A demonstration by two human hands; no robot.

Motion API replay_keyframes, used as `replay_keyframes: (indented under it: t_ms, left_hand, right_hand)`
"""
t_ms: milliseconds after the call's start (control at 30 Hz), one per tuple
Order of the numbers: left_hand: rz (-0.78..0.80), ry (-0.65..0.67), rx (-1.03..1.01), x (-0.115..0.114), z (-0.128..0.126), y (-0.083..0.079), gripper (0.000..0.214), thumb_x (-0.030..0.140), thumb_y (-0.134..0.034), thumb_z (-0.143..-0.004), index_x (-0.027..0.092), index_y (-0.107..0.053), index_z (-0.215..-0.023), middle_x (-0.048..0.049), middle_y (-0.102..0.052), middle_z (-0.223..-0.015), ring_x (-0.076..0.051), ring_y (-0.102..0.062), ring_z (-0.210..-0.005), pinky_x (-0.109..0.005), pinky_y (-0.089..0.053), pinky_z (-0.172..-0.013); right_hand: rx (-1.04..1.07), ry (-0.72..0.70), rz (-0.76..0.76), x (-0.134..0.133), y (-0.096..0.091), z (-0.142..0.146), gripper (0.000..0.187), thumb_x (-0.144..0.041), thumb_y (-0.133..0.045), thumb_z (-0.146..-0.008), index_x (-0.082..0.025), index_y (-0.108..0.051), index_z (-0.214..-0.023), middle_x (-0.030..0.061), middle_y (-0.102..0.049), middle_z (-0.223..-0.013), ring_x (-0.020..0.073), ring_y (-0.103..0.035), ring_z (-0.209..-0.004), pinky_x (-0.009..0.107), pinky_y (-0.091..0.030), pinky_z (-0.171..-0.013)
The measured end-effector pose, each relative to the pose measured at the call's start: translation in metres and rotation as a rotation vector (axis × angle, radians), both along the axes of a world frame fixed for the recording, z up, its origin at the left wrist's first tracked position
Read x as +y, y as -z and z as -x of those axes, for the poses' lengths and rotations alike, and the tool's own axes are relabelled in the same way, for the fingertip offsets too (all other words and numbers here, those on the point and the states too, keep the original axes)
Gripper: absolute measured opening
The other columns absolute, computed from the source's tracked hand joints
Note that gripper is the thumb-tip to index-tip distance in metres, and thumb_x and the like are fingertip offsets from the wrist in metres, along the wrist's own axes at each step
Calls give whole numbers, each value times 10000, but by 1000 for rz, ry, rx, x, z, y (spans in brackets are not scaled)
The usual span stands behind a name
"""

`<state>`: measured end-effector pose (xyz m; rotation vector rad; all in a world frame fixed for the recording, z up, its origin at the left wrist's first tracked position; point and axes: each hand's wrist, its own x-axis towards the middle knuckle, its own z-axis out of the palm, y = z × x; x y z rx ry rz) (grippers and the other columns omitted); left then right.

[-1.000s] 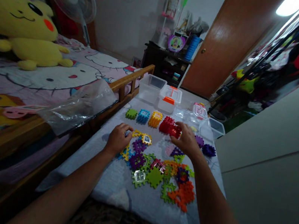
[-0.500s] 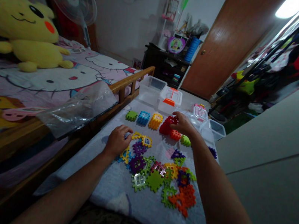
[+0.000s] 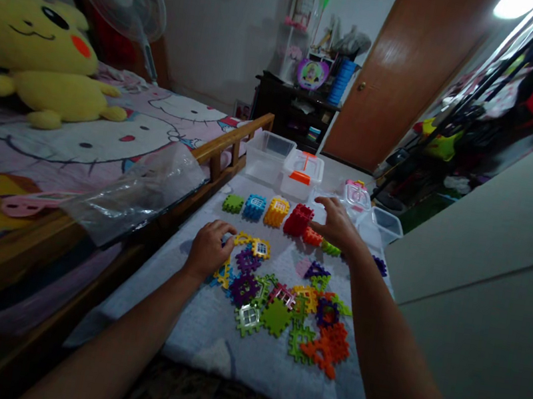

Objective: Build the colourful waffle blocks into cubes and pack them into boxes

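My right hand is just right of a stack of red interlocking plastic tiles, its thumb and fingers apart and nothing between them. Below it sit orange tiles and lime-green tiles, partly covered by the hand. On the left, my left hand rests on the cloth beside loose yellow tiles, thumb and forefinger apart; its other fingers are partly hidden. Stacks of yellow, blue and green tiles stand in a row with the red one.
Mixed loose tiles lie spread nearer me. Clear plastic boxes and a lidded box with orange clips stand behind the row. A wooden bed rail runs along the left, a pale cabinet along the right.
My right hand has let go of the red stack and drawn back to the right, fingers spreading. The left hand stays put. The view has shifted slightly.
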<state>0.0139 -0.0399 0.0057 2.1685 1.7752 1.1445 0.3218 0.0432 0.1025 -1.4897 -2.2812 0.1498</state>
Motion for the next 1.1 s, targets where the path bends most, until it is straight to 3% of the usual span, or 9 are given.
replay_keyframes:
  t_ms: [167, 300, 433, 567, 633, 700, 867, 1100]
  left_hand:
    - [-57, 40, 10, -3, -4, -6, 109, 197, -522, -824, 202, -625, -858, -72, -669, -915, -253, -619, -935, -404, -477, -900]
    - [-104, 133, 4, -14, -15, -19, 121, 255, -532, -873, 201, -638, -893, -72, -664, -956, -245, -608, -957, -411, -463, -906]
    - [-89, 383, 64, -40, -35, -36, 185, 350, -572, -893, 220, -650, -999, -76, -653, -1110, -249, -577, -1076, -440, -421, -981]
    - [-6, 682, 251, -71, -54, -39, 642, 588, -697, -759, 236, -555, -1277, -112, -554, -1335, -314, -470, -1248, -525, -322, -1095]
    - [27, 742, 325, -80, -60, -35, 822, 634, -728, -697, 224, -483, -1366, -136, -513, -1385, -345, -419, -1297, -559, -282, -1120]
    - [59, 751, 381, -84, -65, -30, 848, 596, -743, -695, 216, -451, -1394, -144, -496, -1403, -357, -399, -1312, -568, -271, -1127]
    - [92, 675, 401, -80, -71, -20, 658, 446, -700, -785, 181, -487, -1348, -142, -542, -1343, -322, -471, -1238, -509, -339, -1099]
    - [75, 519, 338, -70, -80, -20, 496, 380, -659, -831, 169, -539, -1263, -120, -628, -1225, -291, -547, -1139, -477, -387, -1054]
  right_hand:
    - [69, -14, 69, -55, 13, -29, 429, -269, -664, -796, -200, -588, -1213, 116, -599, -1151, 265, -615, -1028, 438, -496, -920]
    - [68, -1, 173, -102, 34, -44, 384, -291, -679, -806, -199, -613, -1174, 118, -619, -1150, 278, -604, -1076, 446, -481, -961]
    - [36, -62, 254, -144, 45, -38, 476, -279, -708, -779, -217, -590, -1235, 116, -596, -1246, 290, -549, -1173, 460, -435, -1030]
    - [-21, -132, 305, -171, 49, -20, 814, -325, -793, -685, -211, -451, -1415, 136, -466, -1446, 328, -404, -1335, 517, -329, -1115]
    - [-58, -134, 328, -178, 51, -12, 931, -348, -823, -641, -204, -402, -1458, 144, -418, -1493, 346, -345, -1378, 541, -286, -1134]
    - [-85, -131, 344, -179, 52, -7, 960, -348, -835, -618, -197, -401, -1462, 149, -414, -1498, 352, -338, -1381, 542, -278, -1135]
    - [-69, -105, 326, -173, 58, -4, 866, -317, -806, -670, -206, -426, -1440, 142, -492, -1427, 329, -424, -1311, 514, -328, -1093]
    - [-24, -45, 226, -157, 69, -2, 631, -266, -748, -749, -173, -519, -1329, 141, -596, -1251, 309, -518, -1180, 472, -406, -1003]
